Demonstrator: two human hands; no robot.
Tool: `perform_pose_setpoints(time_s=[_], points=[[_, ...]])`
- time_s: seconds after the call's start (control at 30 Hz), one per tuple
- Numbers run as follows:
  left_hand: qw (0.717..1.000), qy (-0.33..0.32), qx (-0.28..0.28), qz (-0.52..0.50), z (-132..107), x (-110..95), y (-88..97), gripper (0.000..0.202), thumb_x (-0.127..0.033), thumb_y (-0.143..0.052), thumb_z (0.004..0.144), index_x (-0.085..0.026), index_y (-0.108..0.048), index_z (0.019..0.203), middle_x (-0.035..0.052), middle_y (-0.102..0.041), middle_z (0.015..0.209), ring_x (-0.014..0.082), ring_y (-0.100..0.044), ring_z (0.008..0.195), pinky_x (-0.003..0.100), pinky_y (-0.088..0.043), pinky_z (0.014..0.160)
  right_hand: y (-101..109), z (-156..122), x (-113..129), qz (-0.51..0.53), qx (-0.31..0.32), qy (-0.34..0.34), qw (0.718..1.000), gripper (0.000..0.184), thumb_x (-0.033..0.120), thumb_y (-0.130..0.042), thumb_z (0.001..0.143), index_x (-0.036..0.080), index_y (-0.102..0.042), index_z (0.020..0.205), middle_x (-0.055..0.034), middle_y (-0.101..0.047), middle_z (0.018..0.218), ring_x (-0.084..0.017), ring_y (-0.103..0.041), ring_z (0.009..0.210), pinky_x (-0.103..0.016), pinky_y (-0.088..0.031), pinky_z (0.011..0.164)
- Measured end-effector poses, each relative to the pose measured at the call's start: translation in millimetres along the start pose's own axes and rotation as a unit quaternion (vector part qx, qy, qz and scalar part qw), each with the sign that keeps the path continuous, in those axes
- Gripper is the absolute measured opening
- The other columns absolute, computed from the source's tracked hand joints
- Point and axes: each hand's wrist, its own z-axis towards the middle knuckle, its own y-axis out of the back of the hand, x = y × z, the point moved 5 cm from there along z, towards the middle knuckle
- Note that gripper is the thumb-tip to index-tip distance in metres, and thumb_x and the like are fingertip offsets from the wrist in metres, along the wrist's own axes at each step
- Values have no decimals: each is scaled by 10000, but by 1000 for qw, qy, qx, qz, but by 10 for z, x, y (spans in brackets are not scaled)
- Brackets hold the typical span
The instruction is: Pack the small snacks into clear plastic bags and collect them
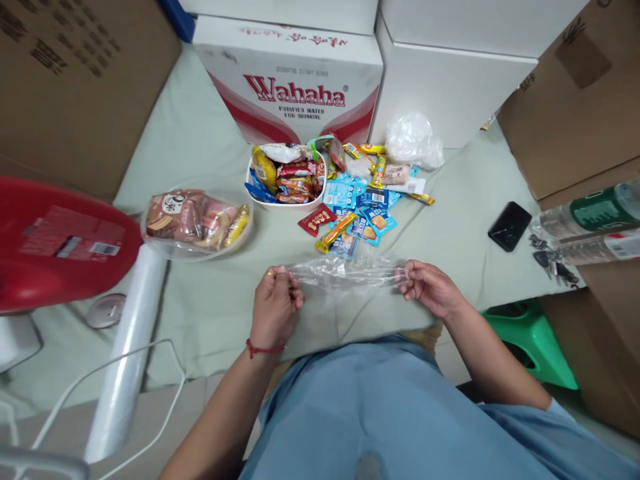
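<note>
Stretched between my two hands is a clear plastic bag or film (pixel 345 277); which of the two I cannot tell. My left hand (pixel 277 300) pinches its left end, with a red string bracelet on the wrist. At the other end, my right hand (pixel 430 287) grips the plastic between thumb and fingers. Just beyond lie loose wrapped snacks, among them a yellow-orange snack bar (pixel 336 232), blue packets (pixel 365 223) and a red packet (pixel 317 219). Behind them stands a white tub (pixel 287 202) full of wrapped snacks. To its left, a clear plastic container (pixel 197 253) holds more packaged snacks.
A white Wahaha carton (pixel 295 87) and white boxes line the back. Crumpled clear plastic (pixel 414 140) lies near them. At right are a black phone (pixel 510 227), keys (pixel 553 263) and bottles (pixel 600 212). A plastic film roll (pixel 127 353) and a red object (pixel 65 243) are at left.
</note>
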Motion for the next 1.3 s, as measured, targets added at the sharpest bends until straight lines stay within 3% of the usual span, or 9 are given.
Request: perform_pose_setpoints(time_s=[0.3, 0.4, 0.5, 0.6, 0.67, 0.87, 1.0, 1.13, 1.3], points=[[944, -117, 60, 302, 64, -83, 388, 370, -528, -482, 996, -234, -539, 780, -30, -539, 556, 140, -488, 519, 262, -402, 543, 317, 84, 172, -295, -57, 44, 953, 277, 439, -776, 805, 190, -655, 795, -12, -685, 727, -140, -631, 660, -271, -542, 629], [913, -163, 59, 369, 65, -111, 408, 356, -561, -566, 930, -212, -634, 934, 12, -627, 754, 167, -556, 617, 291, -459, 591, 319, 104, 298, -416, -33, 97, 904, 196, 389, -734, 828, 200, -682, 817, -8, -673, 733, -153, -605, 667, -286, -516, 642], [875, -256, 59, 407, 44, -210, 318, 517, -494, -695, 840, -192, -621, 1253, 102, -640, 1136, 243, -648, 958, 381, -563, 834, 284, 93, 476, -489, 10, 130, 862, 226, 350, -732, 828, 217, -733, 1011, -44, -725, 904, -200, -662, 784, -337, -553, 728], [837, -326, 116, 425, 30, -273, 131, 624, -383, -685, 837, -203, -539, 1416, 144, -583, 1341, 306, -573, 1252, 478, -512, 1065, 212, 94, 730, -533, 35, 172, 828, 322, 313, -699, 859, 245, -728, 1172, -92, -720, 1155, -270, -695, 1005, -422, -581, 883], [826, -329, 158, 429, 55, -274, 11, 651, -334, -664, 839, -196, -508, 1457, 153, -575, 1375, 304, -575, 1259, 487, -506, 1082, 110, 120, 883, -564, 52, 217, 795, 391, 300, -672, 890, 265, -703, 1278, -110, -682, 1267, -305, -659, 1152, -474, -564, 976], [852, -271, 198, 401, 155, -215, -188, 242, -388, -565, 930, -211, -722, 987, 77, -704, 986, 227, -662, 910, 355, -541, 852, -242, 276, 825, -635, 188, 282, 694, 658, 317, -788, 872, 314, -576, 1495, -119, -509, 1555, -357, -418, 1470, -587, -350, 1221], [919, -188, 146, 316, 174, -165, -161, 324, -486, -554, 941, -202, -688, 863, 11, -642, 725, 161, -569, 667, 276, -454, 651, -181, 279, 711, -623, 182, 286, 705, 672, 417, -774, 909, 324, -536, 1531, -122, -450, 1606, -359, -372, 1510, -589, -322, 1238], [956, -111, 121, 242, 186, -119, -142, 365, -544, -596, 887, -187, -661, 846, -13, -618, 668, 138, -534, 617, 251, -414, 595, -88, 177, 624, -600, 176, 310, 716, 906, 611, -798, 840, 319, -415, 1607, -134, -357, 1674, -368, -299, 1559, -589, -292, 1260], [968, -60, 129, 205, 209, -54, -166, 371, -569, -624, 850, -198, -616, 851, -41, -583, 584, 133, -528, 536, 247, -408, 545, -75, 192, 604, -554, 82, 375, 739, 237, 449, -661, 993, 253, -738, 1101, -127, -621, 1436, -303, -488, 1426, -550, -358, 1212]])
